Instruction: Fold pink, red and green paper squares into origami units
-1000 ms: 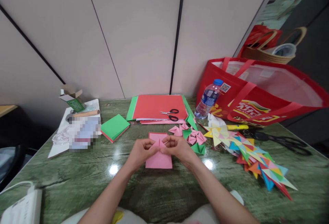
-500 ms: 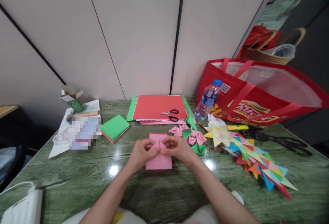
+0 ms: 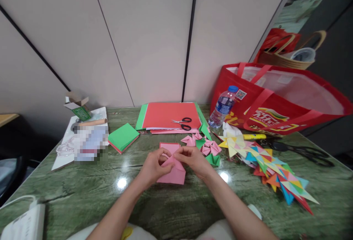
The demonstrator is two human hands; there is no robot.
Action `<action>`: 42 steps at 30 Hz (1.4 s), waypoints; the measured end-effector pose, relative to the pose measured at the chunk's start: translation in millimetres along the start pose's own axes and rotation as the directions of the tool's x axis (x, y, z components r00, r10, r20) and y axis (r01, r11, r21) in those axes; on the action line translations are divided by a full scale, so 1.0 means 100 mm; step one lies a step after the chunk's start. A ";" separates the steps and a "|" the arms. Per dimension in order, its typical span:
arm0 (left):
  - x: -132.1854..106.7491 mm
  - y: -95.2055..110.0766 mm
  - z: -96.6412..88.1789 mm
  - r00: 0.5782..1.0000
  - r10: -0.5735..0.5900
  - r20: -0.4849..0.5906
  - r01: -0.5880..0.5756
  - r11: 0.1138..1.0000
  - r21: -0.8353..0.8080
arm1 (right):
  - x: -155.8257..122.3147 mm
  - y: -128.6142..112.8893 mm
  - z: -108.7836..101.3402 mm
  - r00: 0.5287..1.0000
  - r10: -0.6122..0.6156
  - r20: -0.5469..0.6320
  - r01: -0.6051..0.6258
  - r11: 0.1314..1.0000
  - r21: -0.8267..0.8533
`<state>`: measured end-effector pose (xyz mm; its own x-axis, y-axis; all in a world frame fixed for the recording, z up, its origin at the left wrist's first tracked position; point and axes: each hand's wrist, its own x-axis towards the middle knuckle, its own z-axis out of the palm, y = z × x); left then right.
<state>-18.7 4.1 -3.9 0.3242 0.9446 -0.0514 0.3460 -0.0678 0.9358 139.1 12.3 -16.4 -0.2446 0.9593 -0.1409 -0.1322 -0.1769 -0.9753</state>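
Note:
A pink paper sheet (image 3: 174,174) lies partly folded on the green marble table (image 3: 82,192) in front of me. My left hand (image 3: 153,166) pinches its left side, fingers curled on the paper. My right hand (image 3: 193,158) pinches the upper fold from the right, fingers closed on it. A second pink square (image 3: 168,147) lies just behind the hands. Small folded pink and green pieces (image 3: 205,145) sit to the right of my right hand.
A stack of green squares (image 3: 122,135), red and green sheets (image 3: 168,115) with small scissors (image 3: 184,122), a water bottle (image 3: 224,106), a red bag (image 3: 278,96), a multicoloured paper star chain (image 3: 270,166), large black scissors (image 3: 300,151), a yellow marker (image 3: 253,136).
The pink sheet has been lifted and turned a little on its right side, and a fold has been pressed down; both hands shifted slightly toward me.

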 end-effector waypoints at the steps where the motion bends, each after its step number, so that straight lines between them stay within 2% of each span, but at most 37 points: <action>1: 0.00 -0.01 0.00 1.000 0.002 0.008 -0.002 1.000 0.002 | 0.00 0.00 0.01 1.000 -0.003 -0.006 0.003 1.000 -0.006; 4: 0.01 -0.03 0.00 1.000 -0.006 0.026 0.006 1.000 -0.011 | 0.00 0.02 0.03 0.999 -0.042 -0.027 0.040 0.998 -0.045; 7: 0.02 -0.01 -0.01 1.000 -0.021 -0.002 0.021 1.000 -0.008 | 0.01 0.02 0.05 0.994 -0.094 -0.060 0.089 0.992 -0.093; 10: 0.02 0.03 -0.03 0.998 -0.043 -0.034 0.042 0.999 -0.012 | 0.01 0.03 0.04 0.992 -0.123 -0.022 0.120 0.987 -0.103; 13: 0.03 0.05 -0.04 0.996 -0.060 -0.072 0.056 0.997 -0.051 | 0.00 0.02 0.02 0.995 -0.096 0.018 0.097 0.990 -0.097; 16: 0.04 0.03 -0.04 0.994 -0.060 -0.090 0.053 0.996 -0.079 | 0.00 0.03 0.02 0.998 -0.063 -0.013 0.062 0.994 -0.095; 22: 0.04 0.04 -0.02 0.997 -0.062 -0.047 0.055 0.990 -0.126 | 0.01 0.04 0.03 0.994 -0.078 -0.074 0.070 0.992 -0.108; 27: 0.04 0.05 -0.03 0.998 -0.070 0.000 0.069 0.984 -0.165 | 0.01 0.03 0.04 0.996 -0.063 -0.071 0.056 0.994 -0.090; 35: 0.06 -0.01 -0.07 0.999 -0.041 0.016 0.042 0.998 -0.035 | 0.01 0.02 0.04 0.996 -0.060 -0.066 0.054 0.995 -0.080; 42: 0.06 0.00 -0.07 0.999 -0.011 -0.034 0.009 0.999 -0.051 | 0.00 0.03 0.05 0.998 -0.055 -0.006 0.054 0.993 -0.103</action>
<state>-23.1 11.9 -1.3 0.2903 0.9557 -0.0496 0.3037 -0.0429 0.9518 133.6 11.0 -18.1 -0.2309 0.9690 -0.0882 -0.0457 -0.1013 -0.9938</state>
